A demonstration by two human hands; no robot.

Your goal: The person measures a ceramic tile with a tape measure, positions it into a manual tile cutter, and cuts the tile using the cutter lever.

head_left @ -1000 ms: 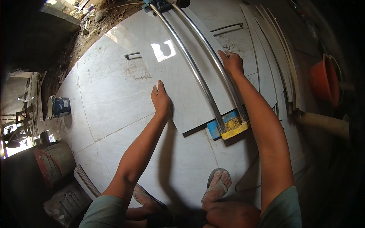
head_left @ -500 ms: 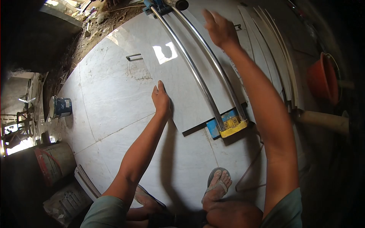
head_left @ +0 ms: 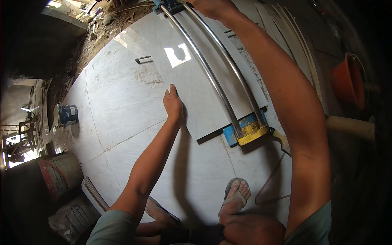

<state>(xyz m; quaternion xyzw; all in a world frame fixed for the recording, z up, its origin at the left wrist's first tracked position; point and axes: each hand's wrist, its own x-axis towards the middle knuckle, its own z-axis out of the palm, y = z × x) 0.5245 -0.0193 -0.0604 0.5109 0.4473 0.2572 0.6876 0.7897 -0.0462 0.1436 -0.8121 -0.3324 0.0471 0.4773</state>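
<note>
A manual tile cutter point(head_left: 253, 130) with two steel rails, a yellow end piece and blue base parts lies across the floor. On its bed, under the rails, is a large pale tile point(head_left: 192, 102) that reflects a bright window shape. My left hand point(head_left: 173, 105) is closed at the tile's left edge, thumb pointing away from me. At the top of the view, my right hand point(head_left: 214, 9) covers the cutter's dark handle beside the blue carriage point(head_left: 173, 7); its fingertips run out of frame.
Pale floor tiles point(head_left: 110, 110) surround my sandalled feet. Long thin strips point(head_left: 298, 36) and an orange bucket point(head_left: 347, 81) are to the right. A dark blue can point(head_left: 65, 115), a larger bucket point(head_left: 61, 173) and a bag point(head_left: 73, 220) stand left. Soil and rubble point(head_left: 106, 28) border the far edge.
My right hand has moved up and left from above the cutter's right side onto its handle. My left hand stays at the tile edge.
</note>
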